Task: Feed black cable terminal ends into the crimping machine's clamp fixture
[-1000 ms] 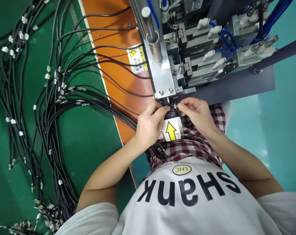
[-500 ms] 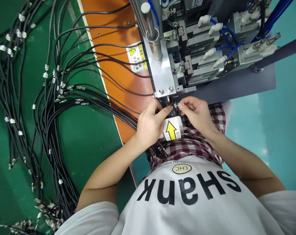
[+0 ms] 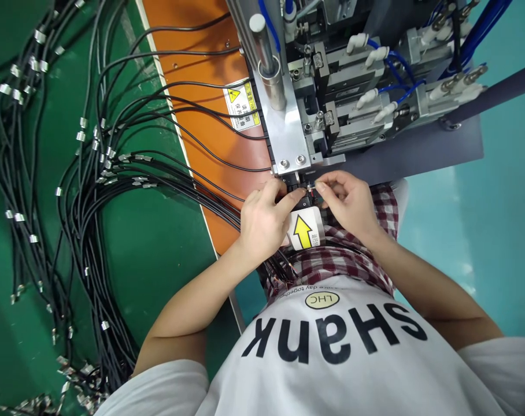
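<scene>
At the front of the machine, my left hand (image 3: 265,215) is closed, its fingertips at the stripped end of a black cable. The cable itself is mostly covered by that hand. Thin coloured wires (image 3: 310,188) fan out from its end. My right hand (image 3: 351,202) pinches the tips of these wires between thumb and index finger. Both hands meet over a small black fixture (image 3: 304,203). Just below it is a white label with a yellow arrow (image 3: 303,231).
Bundles of black cables (image 3: 93,231) with metal ferrules lie on the green surface (image 3: 158,277) at left. Several cables cross the orange plate (image 3: 202,138) into the machine. A metal post (image 3: 273,86) and pneumatic cylinders (image 3: 353,127) with blue hoses stand beyond my hands.
My right hand's fingertips have shifted very slightly at the wires. My left hand stays in nearly the same place. The whole view has moved a little.
</scene>
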Available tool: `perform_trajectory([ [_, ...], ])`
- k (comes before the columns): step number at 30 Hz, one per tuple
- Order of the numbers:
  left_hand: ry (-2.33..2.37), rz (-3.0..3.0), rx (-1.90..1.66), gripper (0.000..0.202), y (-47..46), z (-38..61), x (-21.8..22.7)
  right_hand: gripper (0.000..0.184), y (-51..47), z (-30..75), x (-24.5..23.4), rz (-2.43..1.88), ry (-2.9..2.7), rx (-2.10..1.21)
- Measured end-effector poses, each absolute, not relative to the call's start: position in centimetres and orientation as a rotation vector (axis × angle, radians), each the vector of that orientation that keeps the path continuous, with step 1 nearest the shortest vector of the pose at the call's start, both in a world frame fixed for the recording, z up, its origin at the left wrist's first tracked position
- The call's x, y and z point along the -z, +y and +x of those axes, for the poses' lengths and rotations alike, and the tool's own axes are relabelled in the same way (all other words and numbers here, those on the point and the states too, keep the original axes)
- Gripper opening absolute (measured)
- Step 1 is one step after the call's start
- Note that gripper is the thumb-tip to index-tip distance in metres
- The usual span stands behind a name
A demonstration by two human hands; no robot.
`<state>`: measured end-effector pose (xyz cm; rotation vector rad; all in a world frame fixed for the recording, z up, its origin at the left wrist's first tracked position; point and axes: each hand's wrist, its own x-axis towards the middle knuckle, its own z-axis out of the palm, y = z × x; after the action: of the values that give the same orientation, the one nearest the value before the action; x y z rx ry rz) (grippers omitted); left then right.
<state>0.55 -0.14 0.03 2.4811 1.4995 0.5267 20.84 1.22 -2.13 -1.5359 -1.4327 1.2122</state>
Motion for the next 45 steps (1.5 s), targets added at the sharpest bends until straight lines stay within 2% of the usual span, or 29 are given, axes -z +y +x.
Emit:
perform_trajectory([
  [5, 1.497, 2.459, -0.558, 0.036, -0.2, 0.6, 0.1, 0.013, 1.2, 20.0, 1.5, -1.503, -1.448, -1.026],
  [11, 1.499, 2.432, -0.542, 0.036, -0.2, 0.5, -0.1, 0.02, 1.1, 19.2, 2.5, -1.468, -1.309, -1.171],
  [27, 1.511, 2.41, -0.518, 0.038, -0.2, 0.5, -0.2, 0.024, 1.2, 19.4, 3.3, -1.478, -1.323, -1.185],
  [35, 1.465, 2.326, -0.587, 0.032, -0.3, 0.3, -0.2, 0.029, 1.3, 20.3, 3.0, -1.471, -1.24, -1.371],
  [39, 1.446, 2.262, -0.672, 0.025, -0.5, 0.3, 0.0, 0.024, 1.2, 19.8, 2.2, -1.503, -1.366, -1.195],
  [45, 1.458, 2.341, -0.623, 0.027, -0.5, 0.3, -0.1, 0.011, 1.2, 19.1, 1.4, -1.496, -1.45, -0.976],
])
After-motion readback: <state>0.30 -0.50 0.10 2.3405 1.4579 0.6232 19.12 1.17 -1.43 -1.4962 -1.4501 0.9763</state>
